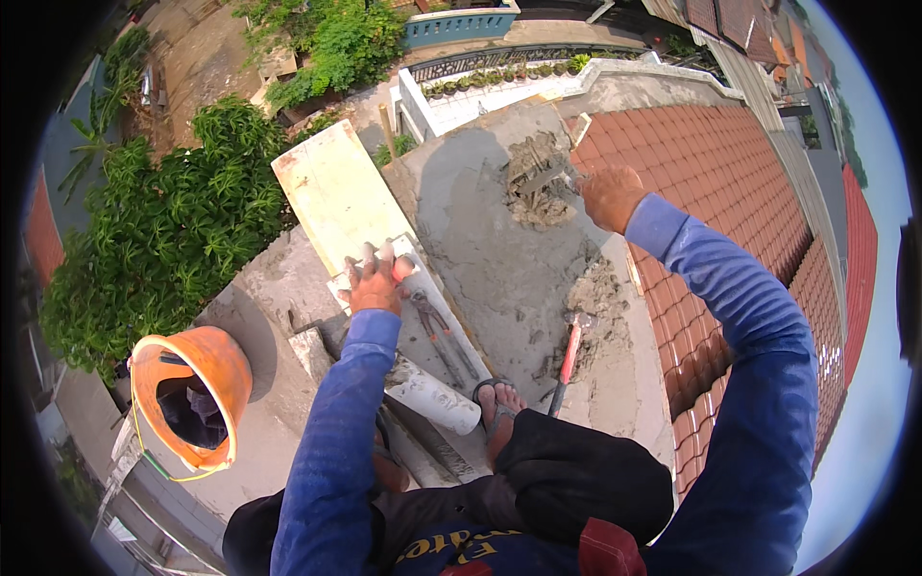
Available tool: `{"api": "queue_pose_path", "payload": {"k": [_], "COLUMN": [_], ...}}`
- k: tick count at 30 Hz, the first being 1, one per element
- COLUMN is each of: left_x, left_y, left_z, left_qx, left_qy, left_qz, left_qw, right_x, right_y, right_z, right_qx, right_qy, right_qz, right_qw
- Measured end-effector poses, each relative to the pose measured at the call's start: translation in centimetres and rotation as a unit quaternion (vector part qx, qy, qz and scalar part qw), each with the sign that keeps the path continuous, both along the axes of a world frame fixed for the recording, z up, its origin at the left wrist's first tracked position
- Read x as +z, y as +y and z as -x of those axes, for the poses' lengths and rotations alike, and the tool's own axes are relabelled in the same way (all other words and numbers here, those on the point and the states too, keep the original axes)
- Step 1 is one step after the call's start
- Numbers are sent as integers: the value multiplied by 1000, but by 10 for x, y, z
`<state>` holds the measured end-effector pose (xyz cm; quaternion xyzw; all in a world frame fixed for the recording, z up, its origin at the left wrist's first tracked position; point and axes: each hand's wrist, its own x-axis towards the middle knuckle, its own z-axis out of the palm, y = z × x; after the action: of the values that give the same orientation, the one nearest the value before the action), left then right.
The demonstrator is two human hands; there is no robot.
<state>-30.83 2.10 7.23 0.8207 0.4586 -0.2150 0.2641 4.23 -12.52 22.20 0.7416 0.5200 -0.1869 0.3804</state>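
Hands (613, 198) apart, the right gripping a trowel (544, 180) pointing left.

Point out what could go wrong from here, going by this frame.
Mortar might spill onto the red roof tiles, since the right hand holds the trowel close beside them. The red-handled tool lies near a sandaled foot and could be a trip hazard. The orange bucket appears near the slab's edge, so a knock could perhaps tip it over.

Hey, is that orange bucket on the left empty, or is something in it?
Not empty: through the open top of the orange bucket, a dark, crumpled item shows inside. I cannot tell what it is.
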Motion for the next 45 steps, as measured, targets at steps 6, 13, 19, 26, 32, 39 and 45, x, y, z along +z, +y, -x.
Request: {"api": "queue_pose_path", "payload": {"k": [6, 13, 19, 26, 32, 39, 45], "left_x": [-7, -2, -6, 0, 1, -7, -18], "left_y": [0, -3, -2, 2, 2, 0, 2], "left_z": [1, 2, 3, 2, 7, 8, 12], "left_qx": [-7, -7, -6, 1, -9, -28, -51], "left_qy": [-5, -3, -5, 8, -19, -34, -57], "left_qz": [-10, -15, -10, 3, 5, -32, -45], "left_qw": [1000, 1000, 1000, 1000, 1000, 998, 996], "right_x": [-89, -40, -32, -22, -59, 13, -52], "right_y": [32, 16, 42, 68, -1, 24, 6], "right_z": [10, 14, -3, -19, 14, -22, -6], "right_qx": [46, 83, 186, 198, 12, -28, -145], "right_qy": [-9, 6, 51, 23, 27, 77, 188], "right_qz": [188, 161, 167, 34, 123, 78, 113], "right_qw": [981, 983, 967, 979, 992, 994, 965]}}
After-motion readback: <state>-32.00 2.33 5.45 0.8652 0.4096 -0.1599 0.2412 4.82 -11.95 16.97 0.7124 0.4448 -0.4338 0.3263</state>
